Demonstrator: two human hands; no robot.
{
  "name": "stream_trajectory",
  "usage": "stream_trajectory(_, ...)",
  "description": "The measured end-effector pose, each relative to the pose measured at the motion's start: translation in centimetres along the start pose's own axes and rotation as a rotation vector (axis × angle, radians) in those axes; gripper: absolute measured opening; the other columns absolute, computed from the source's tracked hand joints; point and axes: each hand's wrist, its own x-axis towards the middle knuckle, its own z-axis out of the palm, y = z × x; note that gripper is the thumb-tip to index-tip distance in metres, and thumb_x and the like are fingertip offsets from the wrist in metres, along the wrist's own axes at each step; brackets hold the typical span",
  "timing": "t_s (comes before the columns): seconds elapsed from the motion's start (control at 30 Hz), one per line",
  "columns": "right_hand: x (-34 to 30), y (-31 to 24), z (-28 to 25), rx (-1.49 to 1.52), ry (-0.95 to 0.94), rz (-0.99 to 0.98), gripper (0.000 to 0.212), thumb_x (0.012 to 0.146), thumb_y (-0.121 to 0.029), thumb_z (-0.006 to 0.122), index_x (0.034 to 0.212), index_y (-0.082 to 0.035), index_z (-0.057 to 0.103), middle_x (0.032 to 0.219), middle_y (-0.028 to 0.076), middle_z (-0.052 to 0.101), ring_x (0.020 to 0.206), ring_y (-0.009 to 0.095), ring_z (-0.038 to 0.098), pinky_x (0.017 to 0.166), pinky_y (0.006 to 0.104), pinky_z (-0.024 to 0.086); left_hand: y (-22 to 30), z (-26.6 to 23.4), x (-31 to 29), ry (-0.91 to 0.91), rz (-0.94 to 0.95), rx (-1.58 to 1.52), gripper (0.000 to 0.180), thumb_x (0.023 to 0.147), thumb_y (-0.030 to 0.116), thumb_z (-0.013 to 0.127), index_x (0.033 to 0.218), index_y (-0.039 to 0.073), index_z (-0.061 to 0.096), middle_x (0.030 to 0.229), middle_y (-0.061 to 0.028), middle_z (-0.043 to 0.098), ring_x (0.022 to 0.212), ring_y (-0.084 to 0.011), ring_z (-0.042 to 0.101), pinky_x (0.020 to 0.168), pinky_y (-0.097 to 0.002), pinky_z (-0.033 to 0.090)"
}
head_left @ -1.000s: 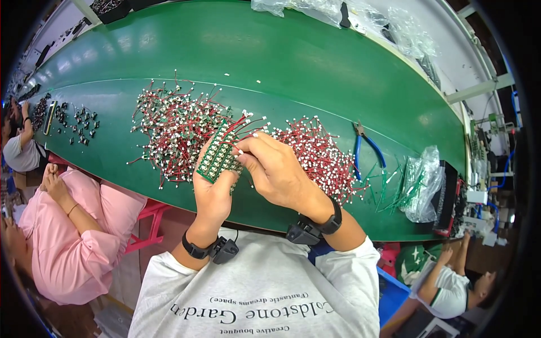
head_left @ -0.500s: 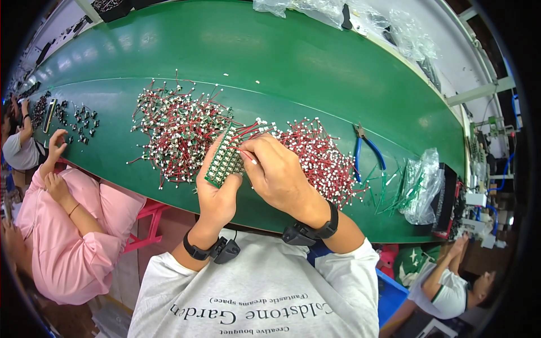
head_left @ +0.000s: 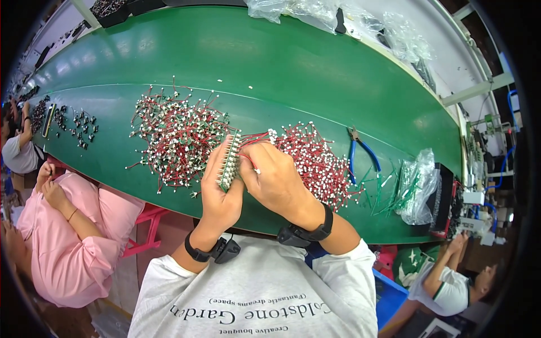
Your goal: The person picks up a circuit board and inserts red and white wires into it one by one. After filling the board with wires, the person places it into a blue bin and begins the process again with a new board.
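Left hand clamps the narrow green perforated board edge-up above the green tabletop. Right hand pinches a red-wired component against it; seat leads squarely, board steady.

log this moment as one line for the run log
left hand: holds green board on edge | right hand: fingers at board, red wire | left: wired-parts pile | right: second pile, blue pliers

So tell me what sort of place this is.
Likely an electronics assembly line: a long green workbench, heaps of red-wired parts, blue pliers, and another worker in pink seated alongside.
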Motion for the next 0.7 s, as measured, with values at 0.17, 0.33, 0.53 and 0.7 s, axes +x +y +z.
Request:
stream_trajectory(0.17,-0.3,0.2,0.3,-0.097,-0.003,-0.078,0.016,0.08,0.002,0.068,0.094,0.0,0.059,0.081,0.014,0.059,0.07,0.032,0.062,0.06,0.0394,0.052,-0.2,0.2,-0.3,0.004,0.006,-0.008,0.064,0.077,-0.012,0.046,0.141,-0.009,0.044,0.134,-0.0213,0.053,0.122,-0.025,0.055,0.105,-0.0344,0.041)
stream_trajectory(0.33,0.0,0.6,0.8,-0.114,0.05,-0.151,0.019,0.08,0.003,0.068,0.097,0.001,0.059,0.079,0.013,0.056,0.069,0.03,0.06,0.059,0.0386,0.051,-0.5,-0.4,-0.3,-0.015,-0.168,-0.179,0.067,0.075,-0.012,0.045,0.142,-0.009,0.043,0.138,-0.0229,0.051,0.126,-0.0267,0.054,0.107,-0.0352,0.039)
stream_trajectory(0.53,0.2,-0.5,1.1,-0.175,0.117,-0.208,0.021,0.081,0.006,0.066,0.1,-0.001,0.061,0.079,0.014,0.059,0.069,0.032,0.06,0.059,0.0378,0.049,0.9,-1.5,-0.3,-0.031,-0.047,0.016,0.066,0.075,-0.011,0.052,0.14,-0.006,0.045,0.138,-0.0243,0.053,0.132,-0.032,0.05,0.111,-0.0378,0.037)
stream_trajectory(0.7,-0.6,-0.5,1.1,-0.105,0.088,0.022,0.018,0.088,0.002,0.063,0.106,0.003,0.061,0.09,0.018,0.067,0.076,0.035,0.066,0.066,0.0378,0.055,0.6,-1.1,-0.1,-0.088,-0.009,0.04,0.072,0.077,-0.005,0.054,0.147,-0.002,0.038,0.147,-0.0254,0.043,0.137,-0.0382,0.042,0.114,-0.0406,0.034)
